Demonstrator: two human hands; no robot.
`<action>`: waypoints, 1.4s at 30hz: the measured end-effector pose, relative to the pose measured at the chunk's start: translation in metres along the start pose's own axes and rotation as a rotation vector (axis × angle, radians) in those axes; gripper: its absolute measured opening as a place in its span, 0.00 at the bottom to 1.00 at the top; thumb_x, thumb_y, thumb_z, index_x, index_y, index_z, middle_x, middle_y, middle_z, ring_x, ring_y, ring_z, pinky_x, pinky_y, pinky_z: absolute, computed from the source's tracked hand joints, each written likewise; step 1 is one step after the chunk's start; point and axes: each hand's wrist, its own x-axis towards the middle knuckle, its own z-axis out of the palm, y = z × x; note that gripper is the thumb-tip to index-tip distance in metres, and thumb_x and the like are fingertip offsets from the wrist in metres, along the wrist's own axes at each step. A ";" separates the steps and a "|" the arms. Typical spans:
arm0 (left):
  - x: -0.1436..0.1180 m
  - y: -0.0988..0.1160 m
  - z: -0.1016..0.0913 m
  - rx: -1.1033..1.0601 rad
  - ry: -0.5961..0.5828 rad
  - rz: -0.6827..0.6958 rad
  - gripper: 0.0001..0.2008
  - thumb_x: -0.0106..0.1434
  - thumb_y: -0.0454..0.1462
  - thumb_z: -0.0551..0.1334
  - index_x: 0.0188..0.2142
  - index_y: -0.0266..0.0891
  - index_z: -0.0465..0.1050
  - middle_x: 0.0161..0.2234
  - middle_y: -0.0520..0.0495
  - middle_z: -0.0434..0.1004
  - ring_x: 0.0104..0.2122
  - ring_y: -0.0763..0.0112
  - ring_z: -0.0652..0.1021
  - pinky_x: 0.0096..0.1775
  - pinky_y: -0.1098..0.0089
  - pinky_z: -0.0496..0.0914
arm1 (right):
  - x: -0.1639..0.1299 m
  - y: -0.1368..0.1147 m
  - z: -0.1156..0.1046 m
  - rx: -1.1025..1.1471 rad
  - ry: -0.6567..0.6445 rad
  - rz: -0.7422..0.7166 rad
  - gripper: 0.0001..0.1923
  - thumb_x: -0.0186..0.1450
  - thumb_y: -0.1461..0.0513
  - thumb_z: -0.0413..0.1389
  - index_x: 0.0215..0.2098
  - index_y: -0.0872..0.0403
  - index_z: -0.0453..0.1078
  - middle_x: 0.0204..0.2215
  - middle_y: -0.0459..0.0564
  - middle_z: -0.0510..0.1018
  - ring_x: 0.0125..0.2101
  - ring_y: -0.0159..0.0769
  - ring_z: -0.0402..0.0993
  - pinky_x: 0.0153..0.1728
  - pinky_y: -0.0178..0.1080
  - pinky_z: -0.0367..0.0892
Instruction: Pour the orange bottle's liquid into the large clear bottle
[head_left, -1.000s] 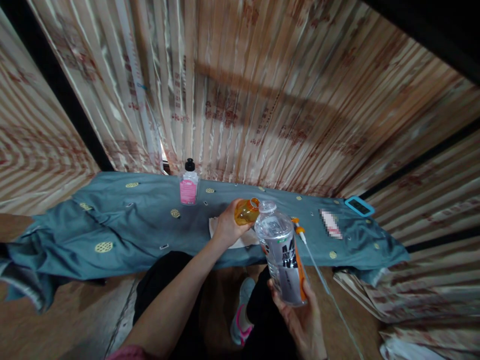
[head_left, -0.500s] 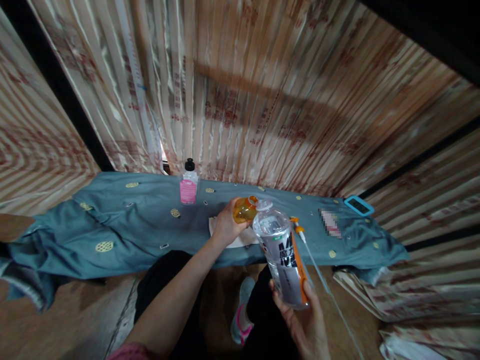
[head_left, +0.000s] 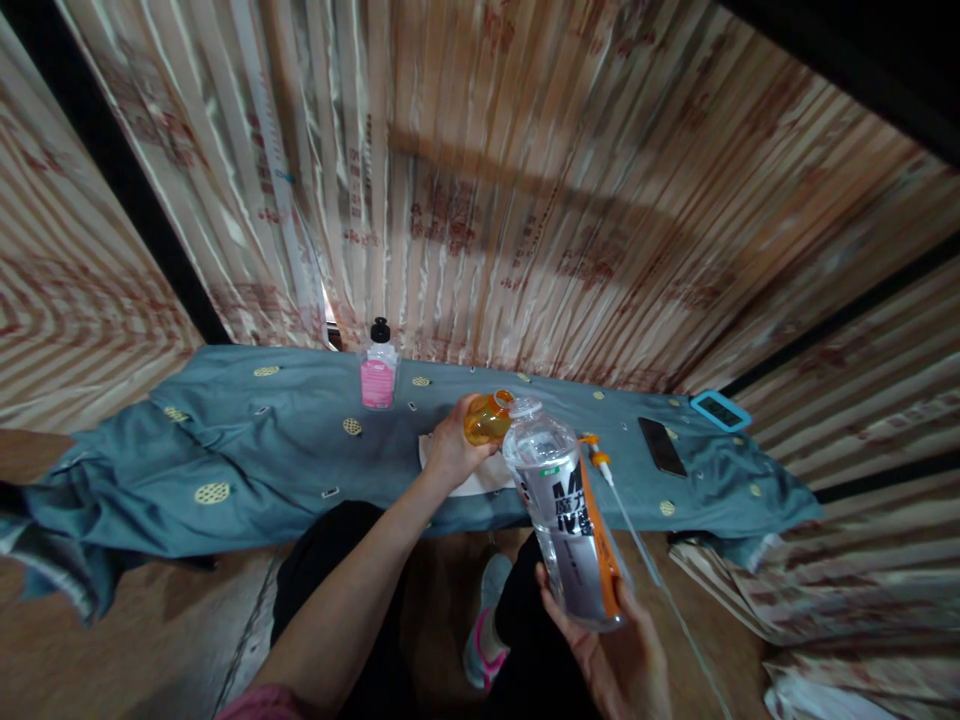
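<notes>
My left hand [head_left: 454, 447] is wrapped round a small orange see-through bottle [head_left: 484, 422], tipped with its open mouth towards the right. In my right hand [head_left: 615, 640] is a large clear plastic bottle [head_left: 574, 530] with a silver and orange label, gripped near its base and tilted. The neck of the clear bottle meets or nearly touches the mouth of the orange one; whether liquid runs between them I cannot make out. A white cloth or paper [head_left: 480, 480] lies on the table under my left hand.
The table has a blue-green pineapple-print cloth [head_left: 270, 430]. A pink-labelled bottle with a black cap [head_left: 378, 375] stands at the back left. To the right lie a white tube with orange fittings [head_left: 601, 460], a phone [head_left: 662, 447] and a blue-framed device [head_left: 720, 410]. Striped curtains [head_left: 480, 200] hang behind.
The clear bottle has shifted very slightly, its base a little lower and further right. Both hands keep their grips, and the orange bottle is almost where it was.
</notes>
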 end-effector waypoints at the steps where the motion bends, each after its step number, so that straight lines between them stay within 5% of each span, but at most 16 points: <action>1: 0.000 0.000 0.000 -0.001 -0.002 0.004 0.34 0.49 0.28 0.74 0.56 0.44 0.73 0.48 0.46 0.86 0.49 0.54 0.86 0.53 0.55 0.80 | -0.003 -0.001 0.001 -0.011 -0.007 0.005 0.24 0.54 0.52 0.78 0.46 0.51 0.87 0.47 0.61 0.90 0.47 0.58 0.89 0.47 0.49 0.85; 5: 0.001 0.001 -0.001 -0.002 -0.013 -0.013 0.34 0.49 0.28 0.74 0.56 0.44 0.73 0.49 0.45 0.86 0.50 0.52 0.86 0.53 0.52 0.80 | -0.014 -0.004 0.010 -0.071 -0.002 0.005 0.27 0.54 0.48 0.77 0.48 0.50 0.87 0.51 0.61 0.89 0.51 0.61 0.87 0.60 0.58 0.75; 7: 0.002 0.002 -0.001 -0.008 -0.016 -0.021 0.34 0.48 0.27 0.73 0.56 0.43 0.73 0.50 0.44 0.86 0.51 0.51 0.86 0.53 0.52 0.80 | -0.016 -0.004 0.013 -0.084 0.002 0.007 0.27 0.54 0.47 0.76 0.48 0.48 0.87 0.51 0.60 0.89 0.52 0.64 0.86 0.72 0.70 0.51; 9: 0.002 0.001 -0.001 -0.020 -0.016 -0.022 0.34 0.48 0.27 0.73 0.55 0.43 0.73 0.50 0.44 0.86 0.50 0.51 0.86 0.53 0.52 0.80 | -0.016 -0.003 0.013 -0.092 0.004 0.005 0.26 0.54 0.46 0.75 0.48 0.47 0.86 0.52 0.59 0.89 0.52 0.65 0.86 0.73 0.73 0.34; 10: 0.002 0.001 -0.002 -0.028 -0.014 -0.023 0.34 0.48 0.28 0.73 0.55 0.43 0.73 0.50 0.45 0.86 0.50 0.52 0.86 0.53 0.53 0.80 | -0.016 -0.002 0.013 -0.099 0.000 0.004 0.26 0.55 0.46 0.75 0.48 0.47 0.86 0.52 0.59 0.89 0.51 0.64 0.86 0.73 0.72 0.38; 12: 0.002 -0.001 -0.002 -0.048 -0.008 -0.028 0.32 0.48 0.29 0.74 0.54 0.43 0.73 0.49 0.45 0.86 0.49 0.52 0.86 0.52 0.53 0.80 | -0.015 0.001 0.012 -0.103 -0.016 0.001 0.27 0.56 0.45 0.74 0.49 0.47 0.86 0.51 0.58 0.89 0.51 0.60 0.87 0.69 0.64 0.62; 15: 0.002 -0.004 -0.002 -0.091 -0.001 -0.037 0.31 0.49 0.32 0.74 0.53 0.44 0.73 0.49 0.46 0.86 0.47 0.53 0.86 0.52 0.54 0.80 | -0.015 0.003 0.014 -0.080 -0.029 -0.013 0.26 0.56 0.46 0.75 0.49 0.49 0.86 0.51 0.59 0.89 0.49 0.55 0.88 0.49 0.44 0.82; 29: 0.004 -0.005 -0.003 -0.104 0.003 -0.054 0.31 0.48 0.34 0.76 0.52 0.42 0.72 0.48 0.45 0.86 0.47 0.53 0.86 0.51 0.54 0.80 | -0.017 0.003 0.023 -0.081 -0.006 -0.066 0.22 0.58 0.49 0.75 0.48 0.46 0.87 0.48 0.55 0.91 0.46 0.60 0.89 0.37 0.41 0.87; 42: 0.003 -0.001 -0.004 -0.094 -0.001 -0.075 0.31 0.48 0.31 0.74 0.52 0.42 0.73 0.48 0.45 0.86 0.48 0.53 0.86 0.53 0.54 0.80 | -0.021 -0.002 0.027 -0.085 -0.015 -0.045 0.23 0.57 0.46 0.75 0.45 0.50 0.88 0.47 0.58 0.91 0.46 0.59 0.89 0.38 0.40 0.87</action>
